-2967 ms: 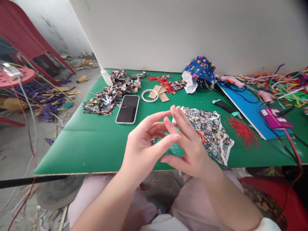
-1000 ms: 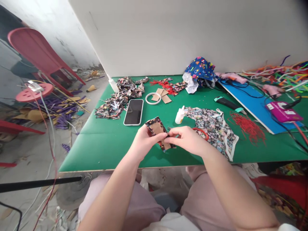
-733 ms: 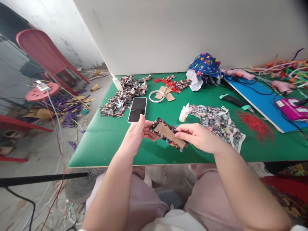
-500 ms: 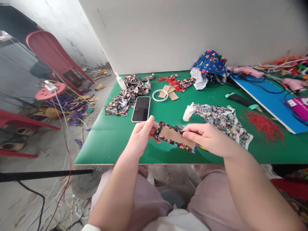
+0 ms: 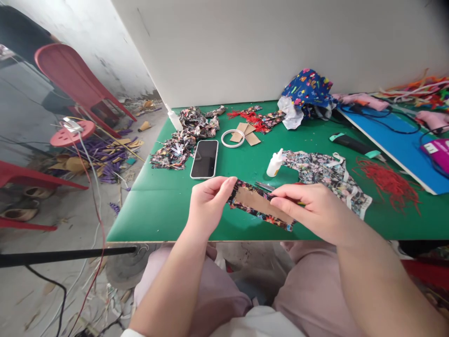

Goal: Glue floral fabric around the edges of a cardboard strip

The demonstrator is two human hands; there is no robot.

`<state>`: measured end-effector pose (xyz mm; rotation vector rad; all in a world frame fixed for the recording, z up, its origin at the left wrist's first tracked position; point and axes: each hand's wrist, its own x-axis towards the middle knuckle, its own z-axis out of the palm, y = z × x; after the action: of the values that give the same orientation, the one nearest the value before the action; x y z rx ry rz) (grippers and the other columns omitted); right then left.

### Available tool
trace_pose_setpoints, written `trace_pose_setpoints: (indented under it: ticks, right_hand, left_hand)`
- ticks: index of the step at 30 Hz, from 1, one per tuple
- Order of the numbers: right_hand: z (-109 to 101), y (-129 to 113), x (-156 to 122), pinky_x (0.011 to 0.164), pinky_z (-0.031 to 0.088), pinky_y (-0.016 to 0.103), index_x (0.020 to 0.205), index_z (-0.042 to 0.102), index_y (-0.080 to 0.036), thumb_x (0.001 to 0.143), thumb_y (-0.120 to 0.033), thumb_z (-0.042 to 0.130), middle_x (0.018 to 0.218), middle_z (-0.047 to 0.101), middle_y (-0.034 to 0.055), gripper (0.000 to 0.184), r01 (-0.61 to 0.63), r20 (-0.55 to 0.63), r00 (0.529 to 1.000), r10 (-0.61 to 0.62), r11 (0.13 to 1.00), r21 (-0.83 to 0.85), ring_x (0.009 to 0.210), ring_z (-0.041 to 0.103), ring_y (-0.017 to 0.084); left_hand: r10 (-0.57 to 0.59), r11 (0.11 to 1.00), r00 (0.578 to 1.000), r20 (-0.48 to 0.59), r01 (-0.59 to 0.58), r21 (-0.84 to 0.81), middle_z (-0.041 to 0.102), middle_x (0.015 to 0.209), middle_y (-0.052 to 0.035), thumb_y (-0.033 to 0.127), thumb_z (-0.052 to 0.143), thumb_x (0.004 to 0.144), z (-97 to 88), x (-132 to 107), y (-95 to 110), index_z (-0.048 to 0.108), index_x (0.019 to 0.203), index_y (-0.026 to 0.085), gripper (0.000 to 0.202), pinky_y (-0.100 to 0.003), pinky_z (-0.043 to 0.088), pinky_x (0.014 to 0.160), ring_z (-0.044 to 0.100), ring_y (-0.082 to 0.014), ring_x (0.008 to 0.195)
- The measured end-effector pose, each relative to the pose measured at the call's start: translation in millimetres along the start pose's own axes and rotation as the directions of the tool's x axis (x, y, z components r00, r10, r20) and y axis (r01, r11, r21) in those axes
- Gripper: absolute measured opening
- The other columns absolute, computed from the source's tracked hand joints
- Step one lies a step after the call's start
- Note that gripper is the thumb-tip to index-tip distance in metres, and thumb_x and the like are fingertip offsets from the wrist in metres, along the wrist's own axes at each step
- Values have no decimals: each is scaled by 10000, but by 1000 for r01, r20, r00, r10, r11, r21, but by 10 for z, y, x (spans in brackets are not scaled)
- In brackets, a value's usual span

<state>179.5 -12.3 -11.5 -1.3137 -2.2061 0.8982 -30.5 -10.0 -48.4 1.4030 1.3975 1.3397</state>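
Note:
Between both hands, above the table's front part, is a cardboard strip (image 5: 257, 202) edged with dark floral fabric (image 5: 261, 216). My left hand (image 5: 212, 201) pinches its left end, thumb on top. On the upper long edge, toward the right, my right hand (image 5: 305, 203) grips the strip between thumb and fingers. Scissors (image 5: 264, 186) lie partly hidden behind the strip and my right hand. A small white glue bottle (image 5: 275, 163) stands just beyond. Right of the bottle lies a piece of floral fabric (image 5: 315, 171) with pale strips on it.
On the green table (image 5: 157, 206) lie a phone (image 5: 204, 159), a white ring (image 5: 232, 138), cardboard pieces (image 5: 251, 135), crumpled floral scraps (image 5: 175, 150) and red threads (image 5: 387, 185). A utility knife (image 5: 356, 144) rests near a blue board (image 5: 396, 145). A red chair (image 5: 70, 75) stands left.
My left thumb and fingers have come down onto the strip's left end, over its corner. The strip and my right hand have shifted slightly right and toward me.

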Motion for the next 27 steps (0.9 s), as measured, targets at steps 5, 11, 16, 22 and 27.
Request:
trace_pose_setpoints:
  ticks: [5,11,16,22,27]
  right_hand:
    - [-23,-3,-2,558,401,196,884,670,-255,914,-397,437,812,710,-44,273,18,0,1000,-18,999,-49,691,630,88]
    - [-38,-13,-18,581,402,196,889,668,-266,918,-389,431,839,714,-54,269,11,13,1000,-10,998,-65,726,639,85]
    - [-19,-20,-10,569,396,201,890,665,-262,917,-387,434,804,709,-49,263,16,27,1000,-14,997,-73,696,630,86]
    - [19,7,-24,569,398,201,886,660,-271,927,-378,409,805,710,-48,276,-4,31,999,7,997,-72,695,632,93]
    - [6,47,-7,563,387,206,890,665,-275,916,-401,427,824,712,-52,270,-33,9,999,34,997,-69,702,628,97]
  left_hand:
    - [81,990,994,-79,-72,120,433,498,33,377,617,791,17,-38,2,632,588,169,291,-217,307,485,363,-89,515]
    - [-32,997,999,-17,30,-68,394,505,24,513,505,834,19,-11,-15,473,511,169,473,-225,296,469,349,-86,484]
    - [9,991,1000,-7,-8,137,249,500,43,434,548,812,48,20,28,324,485,178,472,-231,207,450,238,-74,481]
    - [138,909,990,-40,-111,401,211,496,53,354,557,817,137,-4,78,319,472,163,461,-243,180,467,207,-68,494]
    - [74,949,996,-53,-54,309,207,500,48,383,485,851,145,2,42,273,486,174,471,-240,183,453,208,-72,485]
